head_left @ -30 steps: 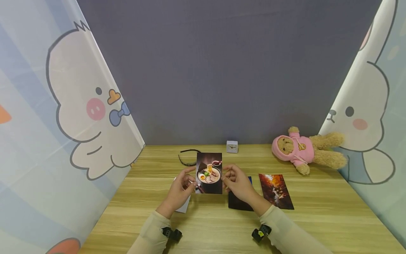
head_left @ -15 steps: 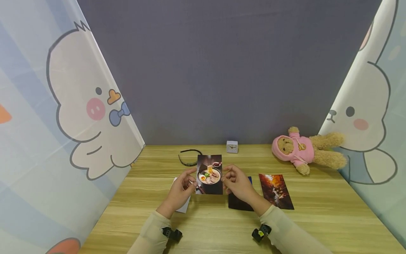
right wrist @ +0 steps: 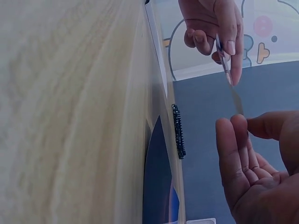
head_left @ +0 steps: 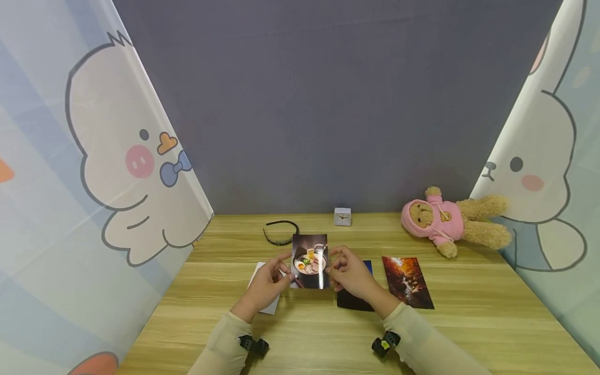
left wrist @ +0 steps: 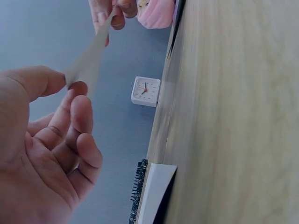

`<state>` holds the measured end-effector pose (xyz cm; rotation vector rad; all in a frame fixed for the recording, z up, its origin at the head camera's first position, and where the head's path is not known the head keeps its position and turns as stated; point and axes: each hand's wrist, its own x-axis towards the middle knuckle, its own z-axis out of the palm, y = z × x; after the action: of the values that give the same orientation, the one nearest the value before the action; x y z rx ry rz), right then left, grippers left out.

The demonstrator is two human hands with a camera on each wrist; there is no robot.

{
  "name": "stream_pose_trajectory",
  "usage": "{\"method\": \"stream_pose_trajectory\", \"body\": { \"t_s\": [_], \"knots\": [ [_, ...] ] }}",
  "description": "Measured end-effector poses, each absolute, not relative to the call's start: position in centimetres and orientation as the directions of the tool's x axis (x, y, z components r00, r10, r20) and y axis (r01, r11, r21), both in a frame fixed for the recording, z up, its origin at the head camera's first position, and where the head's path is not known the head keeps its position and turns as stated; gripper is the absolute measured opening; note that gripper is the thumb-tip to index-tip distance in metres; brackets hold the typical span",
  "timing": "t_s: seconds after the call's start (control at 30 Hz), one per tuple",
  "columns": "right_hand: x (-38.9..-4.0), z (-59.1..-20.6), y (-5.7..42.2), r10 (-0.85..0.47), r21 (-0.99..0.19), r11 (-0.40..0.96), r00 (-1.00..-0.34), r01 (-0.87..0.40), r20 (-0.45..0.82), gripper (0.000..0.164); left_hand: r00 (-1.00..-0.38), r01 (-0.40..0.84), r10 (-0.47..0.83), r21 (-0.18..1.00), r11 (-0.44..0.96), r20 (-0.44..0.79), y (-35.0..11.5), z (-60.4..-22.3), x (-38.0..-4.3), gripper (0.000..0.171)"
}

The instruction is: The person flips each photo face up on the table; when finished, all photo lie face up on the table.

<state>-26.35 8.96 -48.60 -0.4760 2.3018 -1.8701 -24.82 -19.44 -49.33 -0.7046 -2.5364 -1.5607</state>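
Note:
A photo card with a picture of a ramen bowl (head_left: 309, 261) is held up above the table between both hands. My left hand (head_left: 268, 282) pinches its left edge between thumb and fingers, and my right hand (head_left: 352, 276) pinches the right edge. Seen edge-on in the left wrist view, the card (left wrist: 91, 58) shows its pale back. Below the left hand lies a white card (head_left: 271, 306), partly hidden by that hand. Under the right hand is a dark blue-black photo card (head_left: 351, 301), also partly covered. To its right lies an autumn-coloured photo card (head_left: 409, 283).
Behind the ramen photo a black toothed headband (head_left: 281, 242) lies on the wooden table (head_left: 309, 333). A small white clock (head_left: 342, 216) stands at the back by the grey wall. A teddy bear in a pink hoodie (head_left: 445, 219) lies at the back right.
The ramen photo has sunk slightly and its top has tipped back, so a streak of glare now crosses its right side. Both hands keep their hold, nearly in place.

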Motion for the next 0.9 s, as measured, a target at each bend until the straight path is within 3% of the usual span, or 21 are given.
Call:
{"method": "stream_pose_trajectory", "body": {
  "t_s": [0.57,0.9],
  "knots": [
    [-26.13,-48.84,8.81,-0.257,-0.941,0.324,-0.966,-0.095,0.009,0.04,-0.9,0.358,0.398,0.825,0.436,0.18,-19.37,-49.4,-24.68,0.062],
    [-26.23,-49.31,9.11,-0.29,-0.919,0.377,-0.957,-0.114,0.0,0.042,-0.894,0.329,0.431,0.832,0.446,0.123,-19.51,-49.59,-24.68,0.064]
  ]
}}
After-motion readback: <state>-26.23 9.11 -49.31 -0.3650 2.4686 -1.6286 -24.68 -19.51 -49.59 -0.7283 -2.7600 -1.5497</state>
